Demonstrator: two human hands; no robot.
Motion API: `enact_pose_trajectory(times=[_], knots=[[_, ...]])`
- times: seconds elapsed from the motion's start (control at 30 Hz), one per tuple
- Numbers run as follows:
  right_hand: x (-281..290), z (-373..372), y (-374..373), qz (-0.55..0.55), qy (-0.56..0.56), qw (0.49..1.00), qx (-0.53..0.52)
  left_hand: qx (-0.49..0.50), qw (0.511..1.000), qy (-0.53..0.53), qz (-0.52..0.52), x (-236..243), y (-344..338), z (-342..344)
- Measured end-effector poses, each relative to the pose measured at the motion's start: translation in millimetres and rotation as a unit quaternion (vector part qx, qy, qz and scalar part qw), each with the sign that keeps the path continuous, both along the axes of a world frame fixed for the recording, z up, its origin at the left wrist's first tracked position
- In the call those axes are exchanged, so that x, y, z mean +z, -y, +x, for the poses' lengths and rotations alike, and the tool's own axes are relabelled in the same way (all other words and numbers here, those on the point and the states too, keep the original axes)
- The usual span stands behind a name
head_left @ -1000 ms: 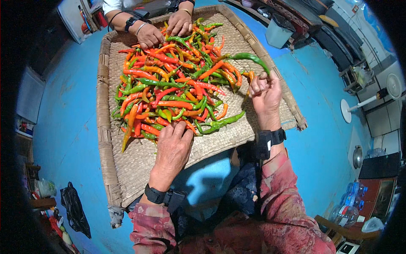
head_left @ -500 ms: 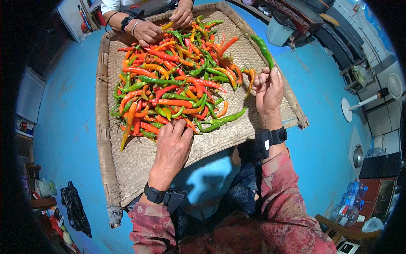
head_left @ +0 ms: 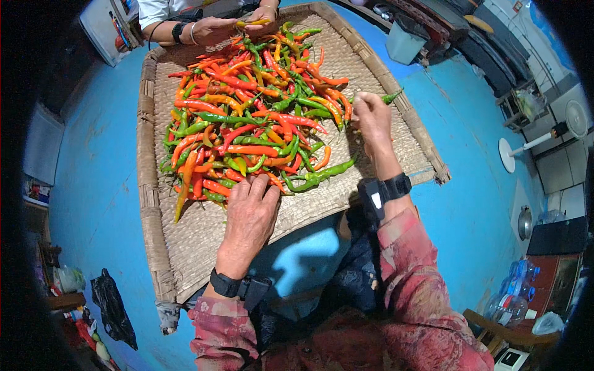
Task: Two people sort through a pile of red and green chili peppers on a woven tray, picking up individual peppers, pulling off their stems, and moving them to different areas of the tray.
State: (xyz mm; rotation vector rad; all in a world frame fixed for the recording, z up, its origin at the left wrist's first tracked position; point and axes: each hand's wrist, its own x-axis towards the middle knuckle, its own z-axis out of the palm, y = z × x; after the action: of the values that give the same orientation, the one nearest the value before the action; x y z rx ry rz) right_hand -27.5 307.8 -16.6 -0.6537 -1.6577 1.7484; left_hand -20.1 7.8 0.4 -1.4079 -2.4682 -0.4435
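A heap of red, orange, yellow and green chili peppers (head_left: 241,150) lies on a woven tray (head_left: 173,241). My left hand (head_left: 250,213) rests palm-down on the near side of the heap, fingers slightly bent and apart on the peppers. My right hand (head_left: 371,123), at the heap's right, has its fingers pinched on a green chili pepper (head_left: 391,96) that sticks out behind it to the right; the grip is partly hidden.
Across the tray, a co-worker's hands (head_left: 210,29) hold a yellow pepper (head_left: 247,23). Around are a grey bin (head_left: 405,43), a white standing fan (head_left: 574,119), water bottles (head_left: 516,284), a black bag (head_left: 113,306) and a steel pot (head_left: 524,222).
My right hand has moved up and leftward, turning the green pepper from upright toward level. My left hand stays on the heap. The co-worker's hands have risen with a yellow pepper.
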Motion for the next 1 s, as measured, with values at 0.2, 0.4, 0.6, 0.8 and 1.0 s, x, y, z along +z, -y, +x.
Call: enact_pose_trajectory(times=[0.2, 0.4, 0.6, 0.8, 1.0], knots=[[-8, -16, -1, 0.491, 0.191, 0.849, -0.045, 0.000, 1.000, -0.006, 0.021, 1, 2, -1], [-10, -33, 15, 0.563, 0.323, 0.761, -0.009, 0.000, 1.000, -0.017, 0.013, 0, 0, -1], [-25, -53, 0, 0.390, 0.227, 0.890, 0.059, -0.006, 1.000, -0.024, 0.016, 1, -2, -1], [3, -25, 80, 0.373, -0.037, 0.909, 0.182, 0.000, 1.000, -0.007, -0.005, 4, -3, 1], [15, -3, 85, 0.384, -0.065, 0.908, 0.152, -0.002, 1.000, -0.016, 0.011, 4, 0, 1]])
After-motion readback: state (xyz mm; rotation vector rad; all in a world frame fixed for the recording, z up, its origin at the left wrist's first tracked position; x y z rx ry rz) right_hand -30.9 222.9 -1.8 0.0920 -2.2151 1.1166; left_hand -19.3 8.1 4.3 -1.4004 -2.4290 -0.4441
